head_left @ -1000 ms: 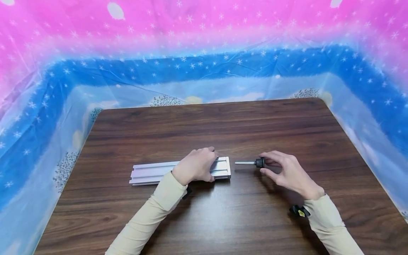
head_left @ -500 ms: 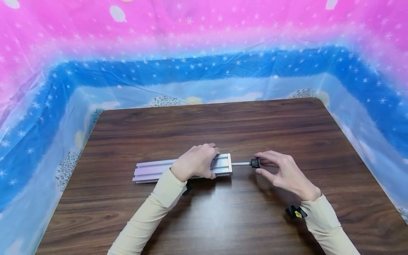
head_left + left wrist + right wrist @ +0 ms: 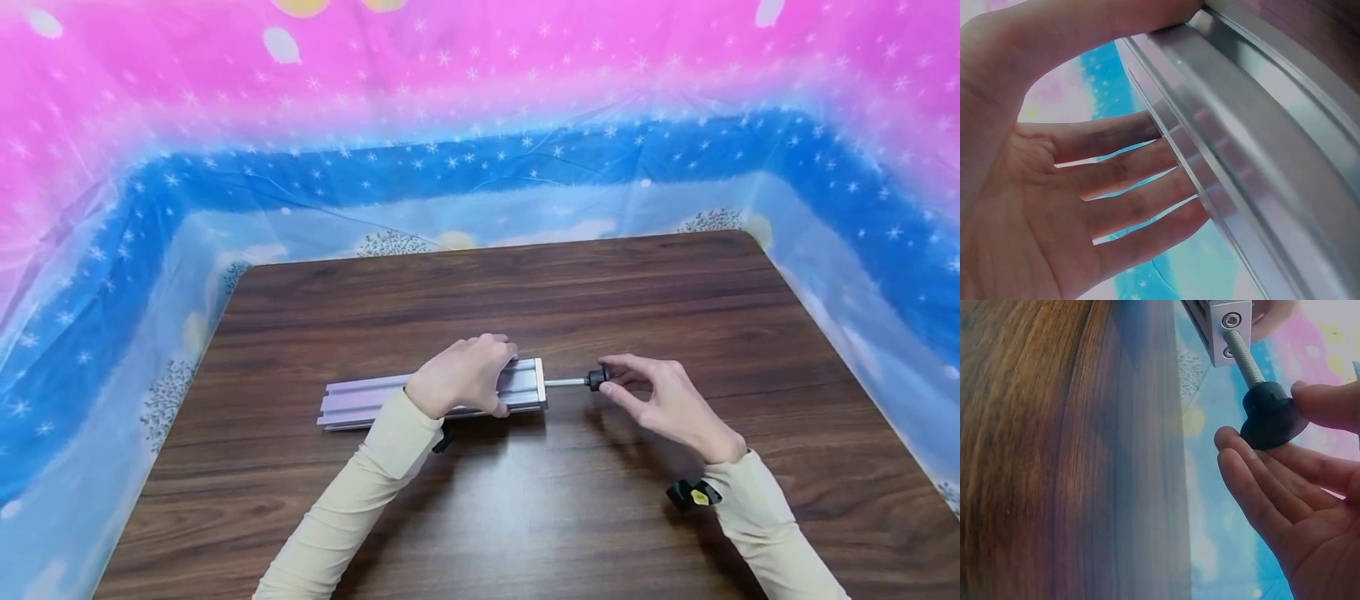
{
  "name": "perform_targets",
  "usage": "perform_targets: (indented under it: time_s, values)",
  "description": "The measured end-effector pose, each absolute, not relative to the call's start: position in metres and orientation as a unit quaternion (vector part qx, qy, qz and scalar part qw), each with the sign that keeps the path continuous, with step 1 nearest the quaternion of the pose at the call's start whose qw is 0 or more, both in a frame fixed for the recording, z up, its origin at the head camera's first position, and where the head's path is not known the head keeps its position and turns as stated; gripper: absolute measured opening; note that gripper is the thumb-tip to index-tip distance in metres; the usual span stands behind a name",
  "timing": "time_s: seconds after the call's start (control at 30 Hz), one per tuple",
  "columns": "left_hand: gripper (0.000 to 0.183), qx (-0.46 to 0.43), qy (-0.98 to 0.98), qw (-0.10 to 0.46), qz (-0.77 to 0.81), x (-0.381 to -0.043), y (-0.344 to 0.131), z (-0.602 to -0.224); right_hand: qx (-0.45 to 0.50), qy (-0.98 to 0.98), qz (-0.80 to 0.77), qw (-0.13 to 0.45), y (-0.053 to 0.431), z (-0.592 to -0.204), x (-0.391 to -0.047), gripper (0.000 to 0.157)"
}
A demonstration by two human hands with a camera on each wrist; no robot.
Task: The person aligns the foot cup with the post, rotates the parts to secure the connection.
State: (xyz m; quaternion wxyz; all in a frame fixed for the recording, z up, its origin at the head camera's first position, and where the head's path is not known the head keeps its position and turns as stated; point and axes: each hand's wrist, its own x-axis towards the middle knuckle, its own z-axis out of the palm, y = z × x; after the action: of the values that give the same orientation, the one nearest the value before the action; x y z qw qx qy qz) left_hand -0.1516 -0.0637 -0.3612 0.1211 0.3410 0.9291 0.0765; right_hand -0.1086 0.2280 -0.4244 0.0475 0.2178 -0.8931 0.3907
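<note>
A silver aluminium extrusion profile with lengthwise slots lies across the table. My left hand grips it near its right end, thumb on the near side and fingers over the far side. In the right wrist view, its end plate carries two socket-head screws. A levelling foot with a black base and a threaded stud lines up with this end, the stud's tip at the plate. How deep it sits is hidden. My right hand pinches the black base between thumb and fingers.
Both hands work over a dark wood-grain table. Pink and blue patterned cloth hangs around its back and sides. A black wrist device sits under the right cuff.
My right hand has brought the levelling foot leftward, and its stud now meets the profile's end plate. Its fingers have shifted a little on the base. The left hand keeps its grip.
</note>
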Motion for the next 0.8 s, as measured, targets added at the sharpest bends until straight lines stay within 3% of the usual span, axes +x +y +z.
perform_targets:
  time_s: [0.37,0.57,0.8]
  values:
    - [0.051,0.346,0.927,0.124,0.073,-0.154,-0.063,-0.36,0.17,-0.89,0.423,0.002,0.223,-0.423,-0.113,0.037]
    - [0.05,0.342,0.928,0.129,0.07,-0.155,-0.063,-0.361,0.158,-0.891,0.425,0.005,0.221,-0.425,-0.119,0.03]
    - [0.051,0.344,0.928,0.128,0.07,-0.158,-0.064,-0.364,0.12,-0.9,0.419,-0.005,0.215,-0.424,-0.126,0.048]
